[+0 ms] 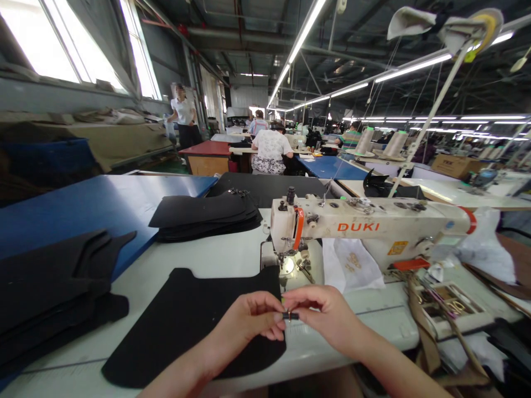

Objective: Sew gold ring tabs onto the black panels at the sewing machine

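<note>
My left hand (259, 316) and my right hand (321, 312) meet in front of the sewing machine, fingertips pinched on a small dark strap piece with a gold-coloured metal ring (290, 315). The fingers partly hide it. Under my left hand and forearm lies a large black cut panel (194, 315) with a notched top edge, flat on the pale table. Just beyond my hands stands the white sewing machine (365, 226) with orange lettering, its needle area lit. A white sheet with small gold-coloured parts (352, 262) rests behind my right hand.
Stacked black panels (207, 213) lie at the back left, and another black pile (53, 298) is at the far left. An open parts tray (452, 304) and brown straps (418, 320) are at right. Several people work farther back.
</note>
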Demonstrator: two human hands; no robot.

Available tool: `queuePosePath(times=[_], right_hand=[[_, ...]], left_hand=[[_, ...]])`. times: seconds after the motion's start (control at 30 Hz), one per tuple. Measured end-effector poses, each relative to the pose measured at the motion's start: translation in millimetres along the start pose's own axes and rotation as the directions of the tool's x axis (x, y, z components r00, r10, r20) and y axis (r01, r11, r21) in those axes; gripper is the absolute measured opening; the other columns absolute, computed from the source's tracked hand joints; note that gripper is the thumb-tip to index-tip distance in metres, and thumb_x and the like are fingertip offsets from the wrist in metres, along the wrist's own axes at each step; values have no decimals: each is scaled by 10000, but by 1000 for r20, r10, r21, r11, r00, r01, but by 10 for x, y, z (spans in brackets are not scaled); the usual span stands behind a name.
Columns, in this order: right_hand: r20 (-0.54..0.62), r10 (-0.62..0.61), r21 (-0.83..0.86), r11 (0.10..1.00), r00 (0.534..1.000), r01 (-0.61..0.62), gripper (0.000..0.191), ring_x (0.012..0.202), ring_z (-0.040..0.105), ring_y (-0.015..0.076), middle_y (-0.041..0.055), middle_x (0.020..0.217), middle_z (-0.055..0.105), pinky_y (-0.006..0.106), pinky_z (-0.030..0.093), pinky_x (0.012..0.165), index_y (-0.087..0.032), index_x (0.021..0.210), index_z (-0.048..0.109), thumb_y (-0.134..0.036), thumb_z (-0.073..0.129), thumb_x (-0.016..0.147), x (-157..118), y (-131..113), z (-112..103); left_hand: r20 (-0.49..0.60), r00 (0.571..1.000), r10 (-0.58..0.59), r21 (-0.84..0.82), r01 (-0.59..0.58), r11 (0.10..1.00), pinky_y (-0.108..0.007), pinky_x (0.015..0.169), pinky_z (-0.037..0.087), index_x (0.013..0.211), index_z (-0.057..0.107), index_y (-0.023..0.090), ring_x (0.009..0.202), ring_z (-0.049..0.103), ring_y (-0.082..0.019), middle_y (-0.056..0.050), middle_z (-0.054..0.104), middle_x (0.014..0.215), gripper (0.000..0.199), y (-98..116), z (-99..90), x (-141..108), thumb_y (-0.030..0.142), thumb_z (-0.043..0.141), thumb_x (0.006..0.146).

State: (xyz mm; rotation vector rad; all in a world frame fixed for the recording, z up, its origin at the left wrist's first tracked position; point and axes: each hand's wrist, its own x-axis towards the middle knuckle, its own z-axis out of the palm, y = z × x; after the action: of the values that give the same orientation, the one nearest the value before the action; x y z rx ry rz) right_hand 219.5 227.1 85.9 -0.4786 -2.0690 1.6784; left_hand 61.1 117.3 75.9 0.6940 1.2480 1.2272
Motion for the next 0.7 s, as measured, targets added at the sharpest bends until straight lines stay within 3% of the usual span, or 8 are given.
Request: queuePosePath(times=[0.2, 0.3, 0.43, 0.57, 0.7], right_hand=[[-103, 83, 113, 991, 991, -71, 141, 812, 665, 173, 43, 857, 720, 282, 516, 759, -195, 858, 725, -257, 662, 748, -14, 44, 50], [-118, 166, 219, 966, 979, -137, 213, 747, 660, 166, 45, 785, 716, 272, 512, 708, -185, 836, 722, -374, 661, 758, -65, 63, 100], [-117, 223, 311, 933, 968, -178, 277, 656, 639, 152, 24, 671, 686, 257, 499, 648, -169, 748, 699, -410, 772, 634, -88, 100, 228], [-130, 304, 449, 866, 944, -217, 339, 594, 614, 138, 12, 609, 653, 259, 489, 614, -152, 701, 674, -431, 814, 570, -61, 134, 327], [-156, 298, 523, 834, 942, -177, 323, 577, 588, 120, 15, 621, 652, 242, 467, 592, -149, 712, 671, -408, 818, 587, -48, 204, 403]], left_hand=[[-86, 995, 49, -1, -49, 999, -217, 544, 449, 713, 622, 137, 525, 612, -111, -17, 696, 612, 386, 21, 35, -65, 414, 828, 539], [-157, 983, 92, 29, -89, 996, -217, 544, 448, 692, 621, 139, 526, 605, -110, -8, 689, 600, 392, 33, 79, -125, 434, 823, 530], [-210, 971, 110, 60, -99, 993, -225, 561, 453, 662, 624, 139, 542, 601, -118, -5, 674, 579, 404, 35, 128, -167, 458, 823, 512], [-223, 972, 74, -49, -86, 995, -240, 594, 463, 740, 645, 137, 585, 628, -139, -29, 690, 642, 439, 15, 104, -178, 541, 750, 604], [-194, 981, 9, -157, -40, 987, -220, 624, 451, 832, 656, 136, 620, 620, -124, -31, 696, 677, 375, -38, 95, -179, 418, 781, 619]])
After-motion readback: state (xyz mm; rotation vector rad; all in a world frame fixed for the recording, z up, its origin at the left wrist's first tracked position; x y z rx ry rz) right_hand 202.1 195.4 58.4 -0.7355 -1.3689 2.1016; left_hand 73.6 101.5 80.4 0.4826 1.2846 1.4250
